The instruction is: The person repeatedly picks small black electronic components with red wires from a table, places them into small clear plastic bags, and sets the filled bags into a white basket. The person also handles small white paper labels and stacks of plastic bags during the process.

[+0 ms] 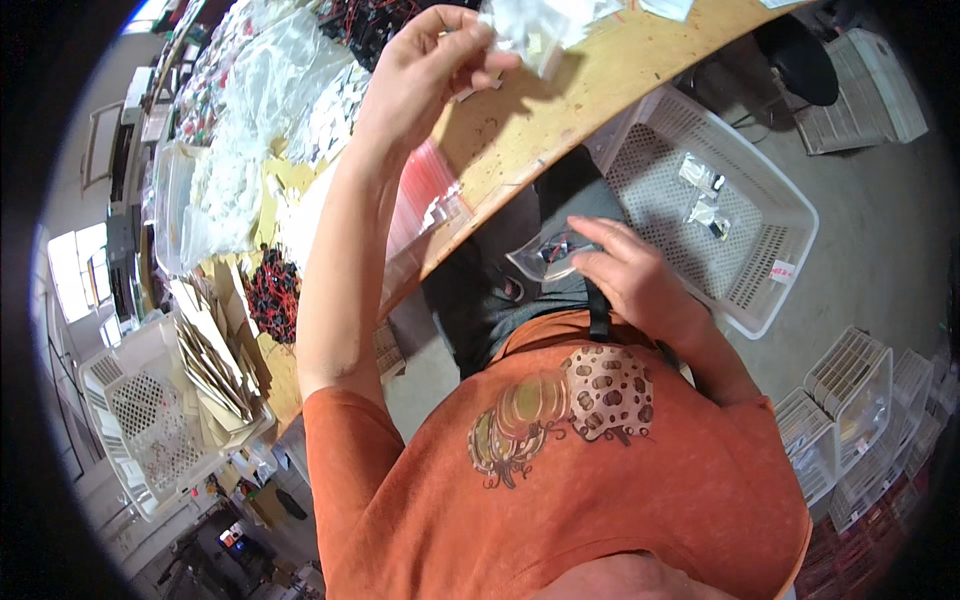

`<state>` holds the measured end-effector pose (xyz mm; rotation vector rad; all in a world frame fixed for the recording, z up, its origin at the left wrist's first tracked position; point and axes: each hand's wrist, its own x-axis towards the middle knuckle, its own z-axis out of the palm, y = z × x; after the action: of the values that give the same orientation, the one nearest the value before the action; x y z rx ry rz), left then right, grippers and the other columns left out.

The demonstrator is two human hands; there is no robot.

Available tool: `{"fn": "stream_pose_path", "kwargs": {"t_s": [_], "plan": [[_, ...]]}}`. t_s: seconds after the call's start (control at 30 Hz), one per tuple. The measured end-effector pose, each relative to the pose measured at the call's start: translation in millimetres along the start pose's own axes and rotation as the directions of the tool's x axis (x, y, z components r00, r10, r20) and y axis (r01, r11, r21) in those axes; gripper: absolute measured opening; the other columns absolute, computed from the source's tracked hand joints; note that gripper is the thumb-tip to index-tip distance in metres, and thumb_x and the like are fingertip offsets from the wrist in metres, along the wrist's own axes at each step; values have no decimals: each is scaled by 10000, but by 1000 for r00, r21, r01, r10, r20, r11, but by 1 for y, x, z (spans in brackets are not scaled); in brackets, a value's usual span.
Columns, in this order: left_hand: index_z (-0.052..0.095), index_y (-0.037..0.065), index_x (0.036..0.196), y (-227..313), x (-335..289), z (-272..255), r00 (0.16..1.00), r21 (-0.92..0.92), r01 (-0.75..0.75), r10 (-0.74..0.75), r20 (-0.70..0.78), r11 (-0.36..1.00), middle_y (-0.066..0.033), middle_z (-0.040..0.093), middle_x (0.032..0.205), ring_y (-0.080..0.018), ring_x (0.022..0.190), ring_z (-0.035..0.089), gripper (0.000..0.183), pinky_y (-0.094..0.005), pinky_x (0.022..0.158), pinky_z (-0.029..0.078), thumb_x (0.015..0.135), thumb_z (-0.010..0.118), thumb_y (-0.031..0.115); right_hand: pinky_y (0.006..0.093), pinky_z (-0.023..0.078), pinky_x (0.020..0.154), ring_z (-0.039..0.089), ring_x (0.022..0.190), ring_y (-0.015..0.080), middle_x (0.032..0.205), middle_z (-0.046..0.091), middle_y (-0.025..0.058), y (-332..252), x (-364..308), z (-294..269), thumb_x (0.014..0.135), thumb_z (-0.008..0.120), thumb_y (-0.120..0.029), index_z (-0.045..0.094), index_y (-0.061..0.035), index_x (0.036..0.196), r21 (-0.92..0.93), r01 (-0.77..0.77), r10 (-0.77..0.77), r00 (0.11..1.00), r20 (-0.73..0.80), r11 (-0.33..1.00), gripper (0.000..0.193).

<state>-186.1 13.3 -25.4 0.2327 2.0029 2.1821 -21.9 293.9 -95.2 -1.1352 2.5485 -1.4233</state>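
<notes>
My left hand (440,60) is stretched out over the table to the far side, its fingers closed at the edge of a small clear plastic bag (540,40) with whitish contents. Part of that grip is hidden behind the fingers. Low in front of my body, my right hand (630,265) holds another small clear bag (540,258) between thumb and fingers. Dark pieces and a bit of red wire show inside this one, above my lap.
A white perforated crate (790,225) with two small filled bags (708,217) stands right of the table (600,90). Red-and-black wired parts (272,300), a red bundle in clear plastic (425,185) and white bagged pieces (225,205) lie left. Cardboard sheets (215,355) fill another crate.
</notes>
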Motion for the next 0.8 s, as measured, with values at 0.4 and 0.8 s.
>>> {"fn": "stream_pose_path", "kwargs": {"t_s": [0.4, 0.8], "plan": [[631, 65, 852, -10, -187, 55, 939, 933, -334, -36, 342, 133, -68, 655, 703, -264, 662, 712, 94, -390, 534, 545, 844, 624, 159, 419, 549, 1007, 649, 1178, 397, 1257, 649, 261, -33, 29, 33, 838, 660, 10, 668, 63, 949, 32, 109, -112, 986, 127, 994, 123], [740, 85, 1035, 19, -156, -54, 957, 954, 54, 259, -134, 294, -188, 723, 904, -306, 748, 726, 149, -393, 683, 582, 926, 716, 184, 443, 556, 986, 648, 1179, 414, 1292, 646, 249, -34, 36, 49, 838, 654, 19, 678, 20, 928, -38, 104, -94, 975, 201, 994, 93]]}}
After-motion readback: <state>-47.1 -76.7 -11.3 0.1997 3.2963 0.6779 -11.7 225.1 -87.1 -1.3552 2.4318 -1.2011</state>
